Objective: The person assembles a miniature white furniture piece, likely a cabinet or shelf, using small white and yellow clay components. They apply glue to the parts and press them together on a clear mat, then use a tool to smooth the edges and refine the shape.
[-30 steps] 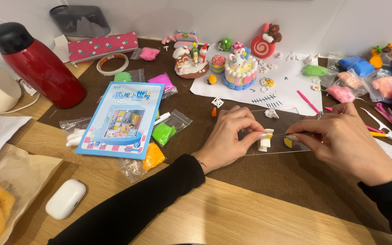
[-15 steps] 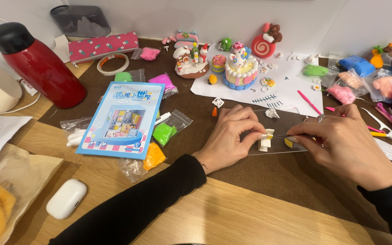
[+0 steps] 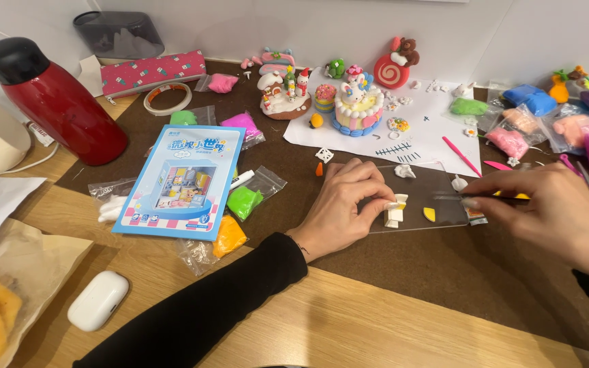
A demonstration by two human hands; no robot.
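Note:
My left hand (image 3: 346,206) rests on the brown mat, its fingertips pinching a small white and yellow clay figure (image 3: 395,210) that stands on a clear plastic sheet (image 3: 423,193). My right hand (image 3: 551,214) lies on the right end of that sheet, fingers pinched on a thin tool (image 3: 506,196) whose shape I cannot make out. A yellow half-round clay piece (image 3: 429,214) lies on the sheet between the two hands.
A blue instruction booklet (image 3: 180,178) and bags of green (image 3: 244,202) and orange clay (image 3: 228,237) lie left. Finished clay models and a cake (image 3: 358,110) stand on white paper behind. A red flask (image 3: 52,99), white earbud case (image 3: 97,300) and more clay bags (image 3: 574,129) surround.
My right hand has shifted slightly to the right along the sheet, uncovering the yellow piece. The left hand stays pinched on the small figure.

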